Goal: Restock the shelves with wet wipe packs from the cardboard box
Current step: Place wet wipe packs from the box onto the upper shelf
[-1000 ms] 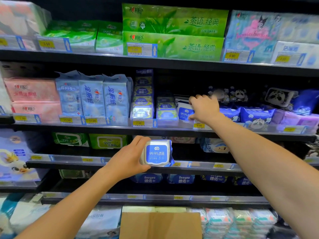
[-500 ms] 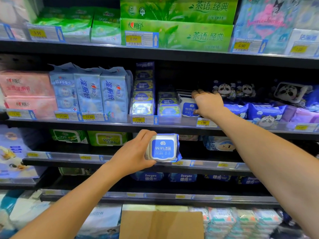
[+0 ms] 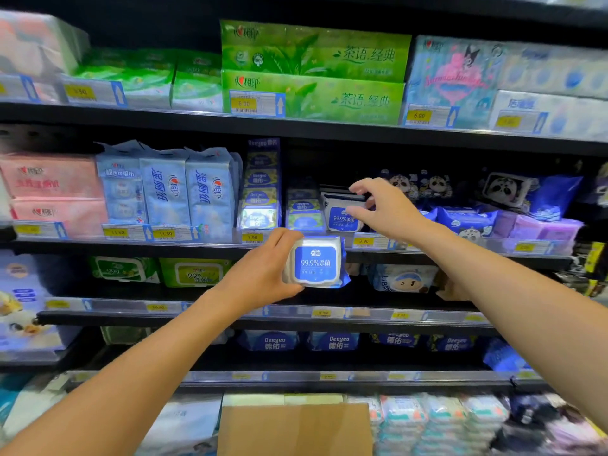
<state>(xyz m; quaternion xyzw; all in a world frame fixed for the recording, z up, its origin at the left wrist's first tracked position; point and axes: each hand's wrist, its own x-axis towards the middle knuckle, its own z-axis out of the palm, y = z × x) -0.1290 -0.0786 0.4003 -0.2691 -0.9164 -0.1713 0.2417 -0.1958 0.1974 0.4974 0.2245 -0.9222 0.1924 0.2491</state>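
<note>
Blue wipe pack gripped by left hand; right hand at shelved pack, grip unclear; shelving next.

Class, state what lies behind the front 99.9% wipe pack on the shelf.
Behind the front pack, the top edges of similar packs show. How many there are is hidden by it, the right hand and shadow.

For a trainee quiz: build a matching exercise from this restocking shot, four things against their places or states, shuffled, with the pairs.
1 left hand
2 right hand
3 cardboard box
4 green tissue packs

a on the shelf above both hands
b grips a blue wipe pack
c bottom edge of view
d fingers at the shelved wipe pack

Pairs: 1-b; 2-d; 3-c; 4-a
</note>
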